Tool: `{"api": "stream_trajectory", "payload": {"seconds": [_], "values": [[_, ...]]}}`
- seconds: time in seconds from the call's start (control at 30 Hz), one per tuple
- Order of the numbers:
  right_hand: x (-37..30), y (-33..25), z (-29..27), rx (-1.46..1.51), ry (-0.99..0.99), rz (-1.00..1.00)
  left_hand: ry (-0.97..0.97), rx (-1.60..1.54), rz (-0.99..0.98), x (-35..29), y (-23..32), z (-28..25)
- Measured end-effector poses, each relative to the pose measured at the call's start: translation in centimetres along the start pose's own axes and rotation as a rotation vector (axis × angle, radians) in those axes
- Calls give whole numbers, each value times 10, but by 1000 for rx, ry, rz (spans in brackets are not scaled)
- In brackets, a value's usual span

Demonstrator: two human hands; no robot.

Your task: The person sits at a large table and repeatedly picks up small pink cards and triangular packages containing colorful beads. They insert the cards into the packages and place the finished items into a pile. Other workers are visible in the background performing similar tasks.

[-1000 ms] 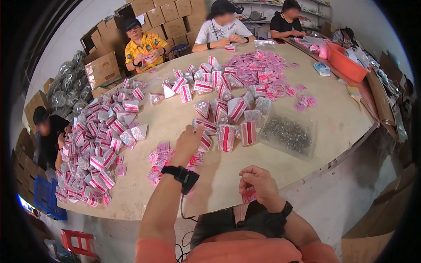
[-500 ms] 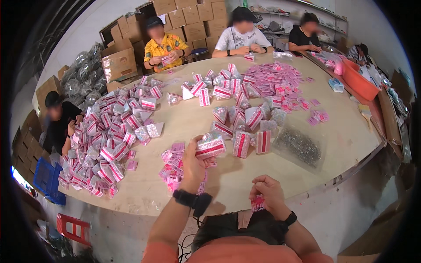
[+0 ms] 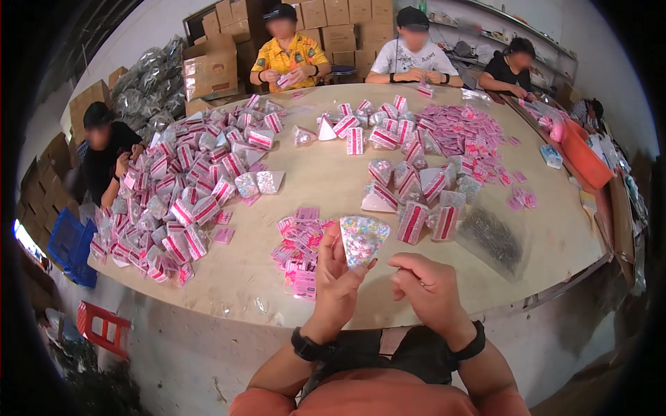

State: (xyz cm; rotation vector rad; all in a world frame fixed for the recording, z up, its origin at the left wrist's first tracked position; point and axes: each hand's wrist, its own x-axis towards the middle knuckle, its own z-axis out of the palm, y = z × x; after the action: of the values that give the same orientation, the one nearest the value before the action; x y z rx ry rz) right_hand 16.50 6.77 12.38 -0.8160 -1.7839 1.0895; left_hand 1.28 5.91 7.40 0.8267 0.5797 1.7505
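My left hand grips a wedge-shaped packet like a toy cake slice, raised above the near edge of the table. Its triangular face, speckled in pastel colours, is turned up. Just to its right is my right hand, fingers curled inward; whatever they may hold is hidden. Below and left of the packet lies a heap of small pink cards, partly behind my left hand. Several similar wrapped wedges with pink-striped sides stand beyond my right hand.
A large pile of wrapped wedges covers the table's left side. Farther right are a mound of pink cards and a clear bag of thin dark pieces. An orange tub stands at the right. Several co-workers sit around the far side.
The wedge has turned from its striped side to its speckled triangular face. My right hand has moved up toward it, and the pink card it held is no longer visible. The view has shifted.
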Motion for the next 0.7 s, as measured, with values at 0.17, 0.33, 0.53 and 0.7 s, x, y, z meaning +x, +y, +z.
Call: {"api": "stream_trajectory", "payload": {"seconds": [0.17,0.33,0.53,0.7], "values": [[8,-6,17,-186,-12,-186,23,109,190,-7,3,-5],[11,-10,23,-254,0,-220,43,209,295,-10,4,-5],[13,-16,21,-349,-14,-221,35,285,368,-11,0,-8],[12,-18,19,-386,-35,-198,57,322,366,-12,0,-6]]}}
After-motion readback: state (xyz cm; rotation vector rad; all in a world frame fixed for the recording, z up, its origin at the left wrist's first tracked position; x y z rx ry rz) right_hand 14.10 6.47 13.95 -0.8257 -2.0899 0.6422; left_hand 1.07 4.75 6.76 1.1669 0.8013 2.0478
